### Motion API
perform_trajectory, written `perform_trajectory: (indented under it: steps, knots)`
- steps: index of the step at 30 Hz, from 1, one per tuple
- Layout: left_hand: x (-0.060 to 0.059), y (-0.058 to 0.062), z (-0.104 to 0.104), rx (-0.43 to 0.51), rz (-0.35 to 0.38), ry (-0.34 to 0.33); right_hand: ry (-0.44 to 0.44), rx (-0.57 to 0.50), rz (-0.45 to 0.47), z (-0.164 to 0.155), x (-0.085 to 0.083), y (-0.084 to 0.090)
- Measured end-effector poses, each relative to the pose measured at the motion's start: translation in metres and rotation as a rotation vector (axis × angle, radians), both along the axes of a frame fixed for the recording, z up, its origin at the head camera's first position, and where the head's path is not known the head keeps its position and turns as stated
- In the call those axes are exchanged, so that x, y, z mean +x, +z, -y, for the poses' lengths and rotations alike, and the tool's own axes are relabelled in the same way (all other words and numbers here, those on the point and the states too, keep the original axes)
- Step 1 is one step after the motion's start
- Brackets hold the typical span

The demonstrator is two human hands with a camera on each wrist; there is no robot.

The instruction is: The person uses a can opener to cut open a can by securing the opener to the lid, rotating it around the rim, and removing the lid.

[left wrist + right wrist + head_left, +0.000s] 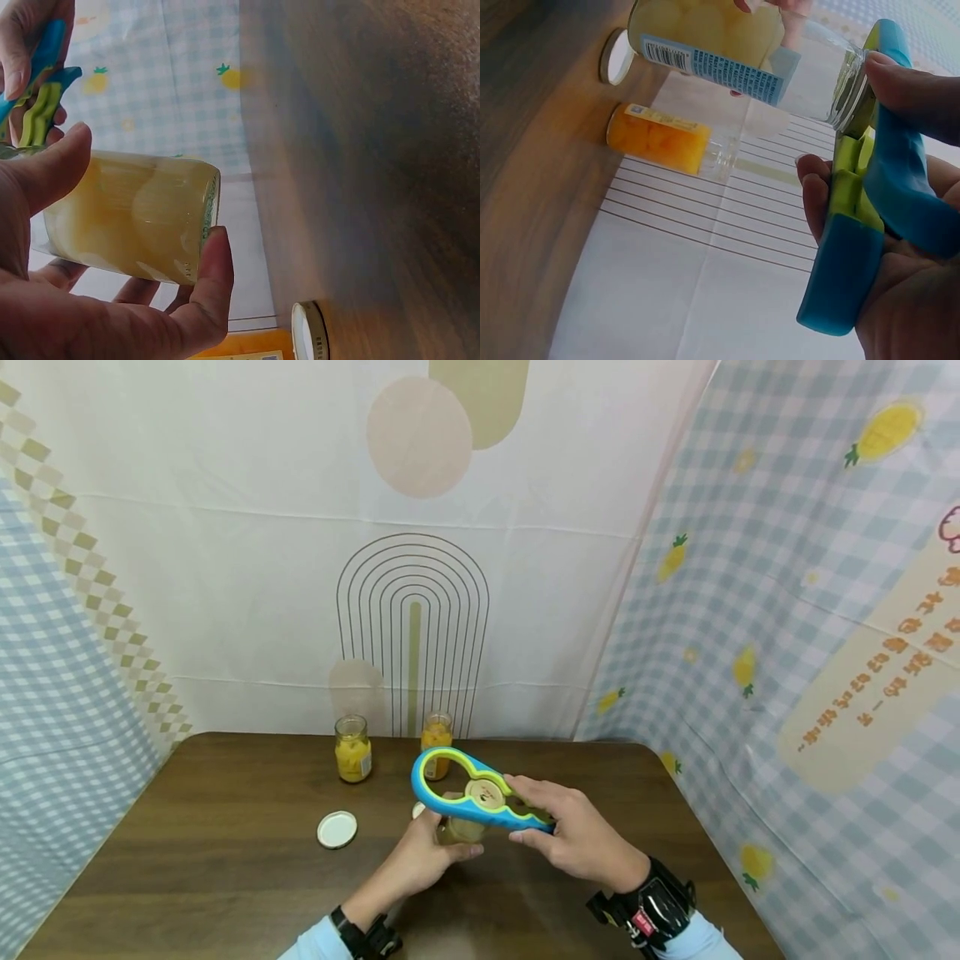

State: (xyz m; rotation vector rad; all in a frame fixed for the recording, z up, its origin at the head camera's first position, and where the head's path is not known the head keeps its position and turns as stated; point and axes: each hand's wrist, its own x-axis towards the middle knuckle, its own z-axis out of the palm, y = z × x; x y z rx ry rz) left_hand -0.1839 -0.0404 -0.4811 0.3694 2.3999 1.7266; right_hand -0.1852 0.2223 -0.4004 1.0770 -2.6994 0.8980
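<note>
My left hand (423, 858) holds a glass jar (461, 833) of pale fruit pieces, its fingers and thumb curled round the side. In the left wrist view the fruit (135, 214) shows through the glass. On top of the jar sits a gold-toned lid (486, 793), within the jaws of a blue and green jar opener (450, 807). Its two handles are gripped by my right hand (581, 835). From the right wrist view, the opener (840, 274) surrounds the jar's neck end, and a blue and white label (720, 73) with a barcode faces the camera.
Towards the back edge of the brown table (210, 860) stand an uncovered jar of yellow fruit (352, 758) and a jar of orange fruit (437, 733). A loose white lid (337, 830) lies left of my hands; another lid (417, 810) is partly hidden behind the left hand.
</note>
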Motion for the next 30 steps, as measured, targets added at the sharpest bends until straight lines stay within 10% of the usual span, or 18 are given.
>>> perform_trajectory:
  steps: [16, 30]
  knots:
    - [-0.017, -0.001, 0.006, 0.025, -0.112, -0.127, 0.017, -0.001, -0.006, -0.002, -0.001, 0.007]
    - [-0.023, -0.004, 0.023, 0.035, -0.044, -0.347, 0.094, 0.076, 0.069, -0.011, -0.003, 0.018]
